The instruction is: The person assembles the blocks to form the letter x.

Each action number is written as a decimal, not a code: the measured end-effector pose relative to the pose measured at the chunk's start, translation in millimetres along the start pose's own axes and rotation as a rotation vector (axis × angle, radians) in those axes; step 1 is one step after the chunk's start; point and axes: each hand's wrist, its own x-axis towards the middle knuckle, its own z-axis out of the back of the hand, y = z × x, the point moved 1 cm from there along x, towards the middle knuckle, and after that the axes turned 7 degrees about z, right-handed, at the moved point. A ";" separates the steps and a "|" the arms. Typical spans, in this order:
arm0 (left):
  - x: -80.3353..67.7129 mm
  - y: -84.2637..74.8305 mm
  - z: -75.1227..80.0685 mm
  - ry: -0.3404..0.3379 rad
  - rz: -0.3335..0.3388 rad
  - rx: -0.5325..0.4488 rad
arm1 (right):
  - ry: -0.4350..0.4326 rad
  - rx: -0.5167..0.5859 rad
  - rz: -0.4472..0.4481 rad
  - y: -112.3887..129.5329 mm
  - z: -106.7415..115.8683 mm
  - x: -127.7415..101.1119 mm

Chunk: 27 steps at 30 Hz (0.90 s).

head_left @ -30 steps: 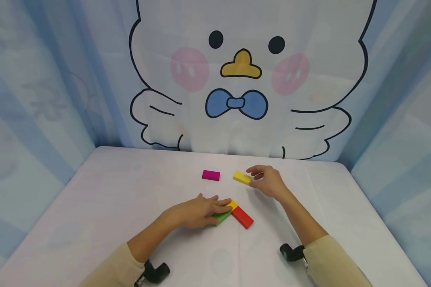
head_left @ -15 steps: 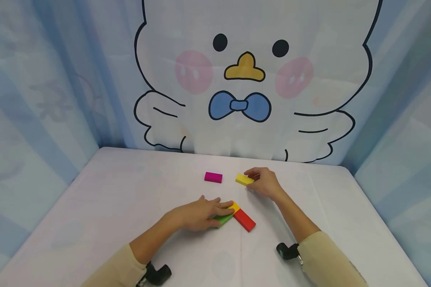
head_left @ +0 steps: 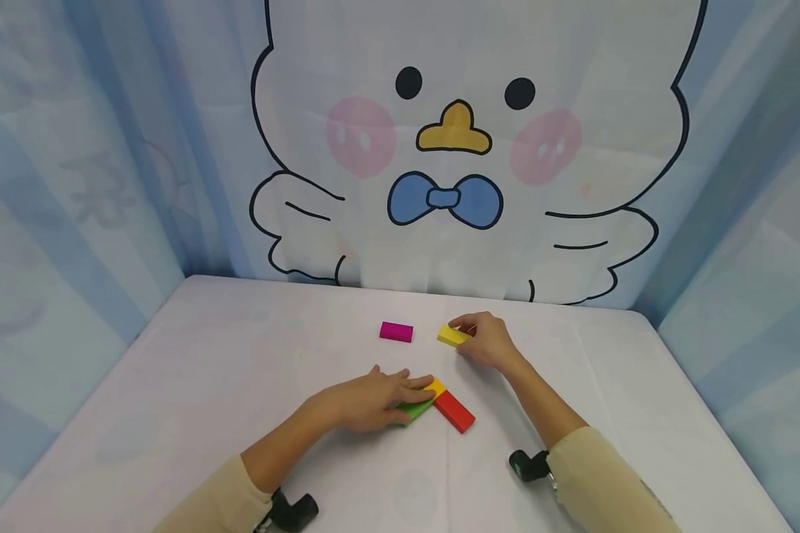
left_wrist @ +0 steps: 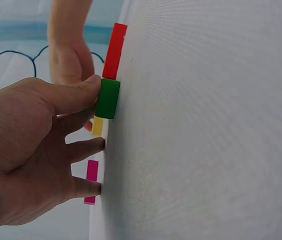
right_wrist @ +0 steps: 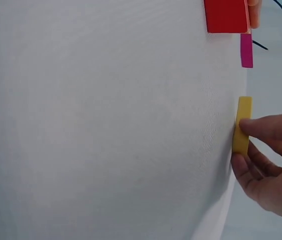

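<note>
My left hand (head_left: 400, 389) lies flat on the white table (head_left: 240, 370), fingers straight. It covers most of a green block (head_left: 415, 407) and reaches a small yellow block (head_left: 436, 385) that abuts a red block (head_left: 455, 411). In the left wrist view the left hand (left_wrist: 81, 120) has its thumb against the green block (left_wrist: 108, 98), in line with the red block (left_wrist: 115, 50). My right hand (head_left: 470, 334) pinches a second yellow block (head_left: 450, 337) at the far middle. The right wrist view shows thumb and fingers of the right hand (right_wrist: 253, 150) on this yellow block (right_wrist: 242, 115).
A magenta block (head_left: 396, 332) lies alone left of the pinched yellow block, also seen as the magenta block (right_wrist: 246, 50). Curtains printed with a cartoon bird (head_left: 453, 148) close in the table at the back and both sides. Bare tabletop spreads left and right of the blocks.
My right hand has drawn its fingers in from a loose touch to a pinch on the far yellow block. The left hand has stayed on the green block.
</note>
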 end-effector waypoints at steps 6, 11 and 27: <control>-0.7 -0.4 0.0 0.004 -0.005 0.005 | 0.015 -0.032 0.003 -0.1 1.3 0.5; 0.1 0.6 0.2 -0.002 -0.002 0.011 | 0.017 -0.042 0.012 0.3 3.8 1.0; -0.5 0.6 0.0 0.000 -0.011 0.016 | 0.057 -0.035 0.071 3.6 21.7 -11.1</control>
